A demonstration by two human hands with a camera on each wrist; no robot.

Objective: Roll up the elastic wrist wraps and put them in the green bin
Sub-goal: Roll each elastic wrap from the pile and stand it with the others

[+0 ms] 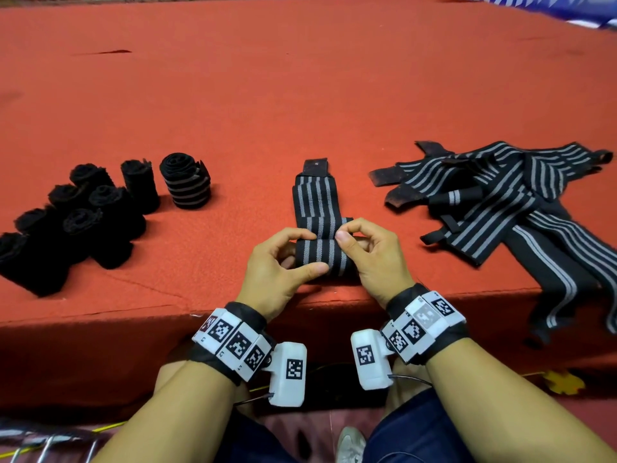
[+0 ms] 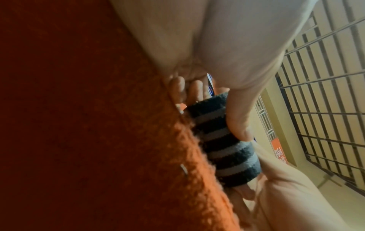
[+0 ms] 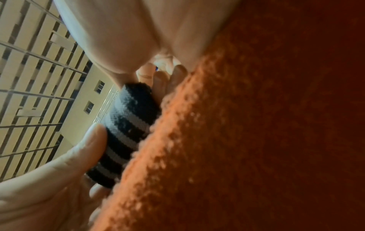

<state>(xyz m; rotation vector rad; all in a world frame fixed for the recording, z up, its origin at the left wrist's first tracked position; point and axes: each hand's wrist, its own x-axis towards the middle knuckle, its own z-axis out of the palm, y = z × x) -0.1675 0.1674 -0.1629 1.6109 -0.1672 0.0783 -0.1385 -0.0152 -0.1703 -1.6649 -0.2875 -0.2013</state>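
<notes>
A person sits at an orange felt table [image 1: 300, 78]. Both hands pinch a half-rolled striped wrist wrap [image 1: 317, 255] at the near edge, left hand [image 1: 280, 269] and right hand [image 1: 374, 262] at either end. Finished rolls [image 1: 83, 215] sit to the left; unrolled wraps [image 1: 500, 202] lie in a heap to the right.

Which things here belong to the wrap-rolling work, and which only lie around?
Belong to the job:
half-rolled wrap, held by left hand and right hand
pile of unrolled wraps
finished rolls

Just lying about:
yellow leaf
shoe

No green bin is in view.
</notes>
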